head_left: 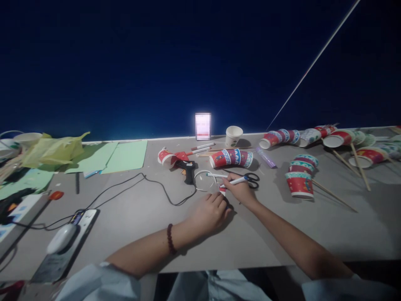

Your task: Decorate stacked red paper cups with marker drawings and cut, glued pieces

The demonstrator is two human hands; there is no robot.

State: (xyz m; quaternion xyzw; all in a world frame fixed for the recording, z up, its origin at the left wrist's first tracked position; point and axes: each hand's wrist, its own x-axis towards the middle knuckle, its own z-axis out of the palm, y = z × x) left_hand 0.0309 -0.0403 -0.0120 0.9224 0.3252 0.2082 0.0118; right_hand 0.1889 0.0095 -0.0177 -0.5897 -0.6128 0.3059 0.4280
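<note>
My right hand [239, 189] is closed round a white pen [238, 180] with a blue tip, its point on a small red and white paper piece [222, 190] on the grey table [131, 209]. My left hand [210, 211], bead bracelet on the wrist, rests fingers curled beside that piece, pressing down next to it; what lies under the fingers is hidden. Black scissors [253, 180] lie just right of the pen. A white wire ring [204, 180] and a black glue gun [189, 169] lie just beyond my hands.
Patterned paper cups lie in stacks: one [232, 158] behind the hands, one upright [300, 175] at right, more with wooden sticks [359, 165] far right. A white cup [233, 135] stands at the back. Green paper sheets [123, 156] and a power strip [67, 238] at left.
</note>
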